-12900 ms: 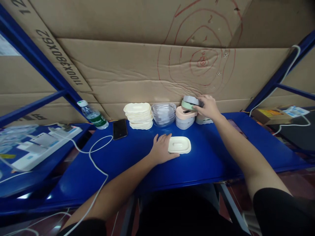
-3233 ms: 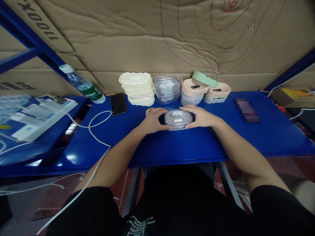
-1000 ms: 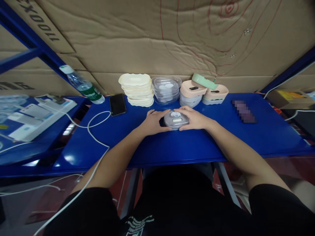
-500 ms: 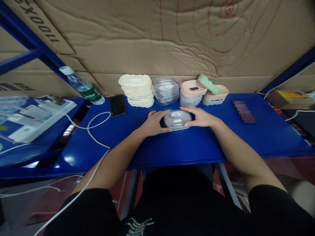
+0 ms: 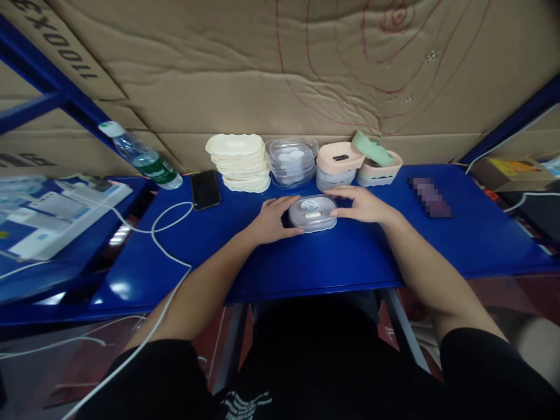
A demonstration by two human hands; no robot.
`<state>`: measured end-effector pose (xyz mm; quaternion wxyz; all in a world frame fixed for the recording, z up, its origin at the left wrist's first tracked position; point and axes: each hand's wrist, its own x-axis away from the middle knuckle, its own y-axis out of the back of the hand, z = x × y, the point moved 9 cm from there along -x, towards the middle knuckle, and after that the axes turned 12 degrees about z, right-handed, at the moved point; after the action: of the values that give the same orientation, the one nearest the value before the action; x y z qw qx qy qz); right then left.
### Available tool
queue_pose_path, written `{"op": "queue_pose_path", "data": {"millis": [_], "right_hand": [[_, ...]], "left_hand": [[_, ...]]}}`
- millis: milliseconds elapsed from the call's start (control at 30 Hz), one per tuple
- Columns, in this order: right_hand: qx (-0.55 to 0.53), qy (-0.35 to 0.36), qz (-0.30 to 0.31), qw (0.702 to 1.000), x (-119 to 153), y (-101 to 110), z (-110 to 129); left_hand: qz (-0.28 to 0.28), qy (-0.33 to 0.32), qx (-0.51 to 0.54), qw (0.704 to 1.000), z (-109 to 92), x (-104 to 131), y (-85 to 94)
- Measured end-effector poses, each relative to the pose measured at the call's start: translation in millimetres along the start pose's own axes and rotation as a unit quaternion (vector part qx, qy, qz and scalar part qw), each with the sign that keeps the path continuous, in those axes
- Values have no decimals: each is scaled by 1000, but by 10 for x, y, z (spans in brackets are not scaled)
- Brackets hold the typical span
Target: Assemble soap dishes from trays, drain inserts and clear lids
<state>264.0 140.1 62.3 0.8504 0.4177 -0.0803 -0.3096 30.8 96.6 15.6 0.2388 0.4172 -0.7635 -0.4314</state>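
Observation:
A small rounded plastic box point(image 5: 321, 219) with a clear lid and a round white label lies flat on the blue table, a pale wavy rim showing under the lid. My left hand point(image 5: 275, 221) curves around its left side, fingertips at the back edge and thumb at the front. At the right end, my right hand point(image 5: 361, 205) has its fingers and thumb apart; the thumb tip is by the lid's edge. Behind the box stand a stack of cream wavy-edged trays point(image 5: 242, 166) and a stack of clear lids point(image 5: 292, 163).
Right of the lids are pink and grey box parts point(image 5: 339, 160), with a green wavy piece point(image 5: 371, 149) leaning on another pink part. A black phone point(image 5: 206, 190), a water bottle point(image 5: 151, 163) and a white cable point(image 5: 170, 251) lie left. A blurred-out dark item point(image 5: 431, 197) lies right.
My right hand has eased outward from the lid, its thumb now at the edge instead of over it. My left hand stays around the box. The whole view has shifted slightly.

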Motion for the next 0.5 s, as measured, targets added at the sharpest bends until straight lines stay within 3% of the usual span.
{"op": "queue_pose_path", "data": {"millis": [100,267,500], "right_hand": [[-59,-21,42,997,-63,-190,-145],[-172,-58,45,982,-78,-255,-429],[-211,-52,70,974,-124,-277,-457]], "left_hand": [[-1,-3,-2,1000,8,0,3],[9,-4,2,1000,20,-13,-16],[11,6,-1,1000,20,-26,-22]]}}
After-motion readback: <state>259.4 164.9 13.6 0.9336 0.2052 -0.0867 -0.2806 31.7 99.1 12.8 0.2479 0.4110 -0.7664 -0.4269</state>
